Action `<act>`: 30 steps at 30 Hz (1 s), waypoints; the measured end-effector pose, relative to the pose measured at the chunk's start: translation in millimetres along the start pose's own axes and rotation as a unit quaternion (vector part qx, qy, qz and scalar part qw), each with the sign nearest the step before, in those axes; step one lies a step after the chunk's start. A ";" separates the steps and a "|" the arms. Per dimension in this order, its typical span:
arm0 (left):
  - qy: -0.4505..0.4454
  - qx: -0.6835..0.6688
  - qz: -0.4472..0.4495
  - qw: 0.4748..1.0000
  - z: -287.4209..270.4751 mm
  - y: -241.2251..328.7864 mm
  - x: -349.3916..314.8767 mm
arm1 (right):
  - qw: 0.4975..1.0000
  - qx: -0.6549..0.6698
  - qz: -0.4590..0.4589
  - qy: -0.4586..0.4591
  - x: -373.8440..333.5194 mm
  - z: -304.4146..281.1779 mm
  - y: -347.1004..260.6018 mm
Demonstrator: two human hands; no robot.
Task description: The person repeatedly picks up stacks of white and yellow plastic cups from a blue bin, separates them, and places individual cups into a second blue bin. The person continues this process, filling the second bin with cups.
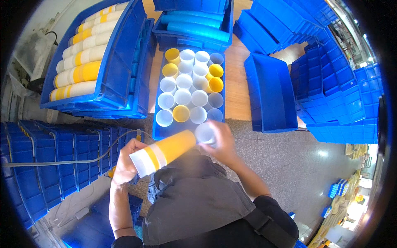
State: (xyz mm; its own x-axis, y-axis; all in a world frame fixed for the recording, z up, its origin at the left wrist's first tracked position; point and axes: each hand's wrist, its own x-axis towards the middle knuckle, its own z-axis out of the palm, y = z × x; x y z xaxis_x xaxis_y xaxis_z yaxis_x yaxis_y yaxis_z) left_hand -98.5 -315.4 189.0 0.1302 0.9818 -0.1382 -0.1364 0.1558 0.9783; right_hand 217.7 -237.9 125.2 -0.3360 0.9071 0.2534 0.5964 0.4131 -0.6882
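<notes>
Pulling cups off a nested stack.
Your left hand [124, 165] grips the stack [163, 152]; your right hand [221, 142] closes on one white cup [205, 134]; the bin [159, 133] looks nearly full.

One head-worn fisheye — looking steeply down, close over the hands [173, 153].

Left hand [124, 163] holds a nested stack of yellow and white cups [163, 153], tilted. Right hand [221, 142] grips a single white cup [205, 134] at the stack's end, just above a blue bin [159, 133] of upright cups.
</notes>
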 end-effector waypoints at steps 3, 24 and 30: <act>0.017 0.036 -0.069 0.997 0.8 0.1 7.9 | 0.989 0.082 0.078 0.095 -2.6 -1.5 27.1; 0.135 0.415 -0.022 0.899 12.3 -31.3 52.3 | 0.978 0.138 0.149 0.040 19.5 35.5 12.5; 0.163 0.383 0.125 0.901 27.0 -4.5 48.8 | 0.987 -0.046 -0.131 -0.075 19.4 18.6 -41.4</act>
State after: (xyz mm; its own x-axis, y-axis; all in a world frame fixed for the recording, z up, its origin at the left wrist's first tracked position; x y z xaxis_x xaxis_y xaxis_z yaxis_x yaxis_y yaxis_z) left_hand -65.0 -271.2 182.0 -0.1238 0.9750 0.1847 0.6119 -0.0715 0.7877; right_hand 172.9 -238.9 146.0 -0.5877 0.7485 0.3071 0.5351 0.6443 -0.5464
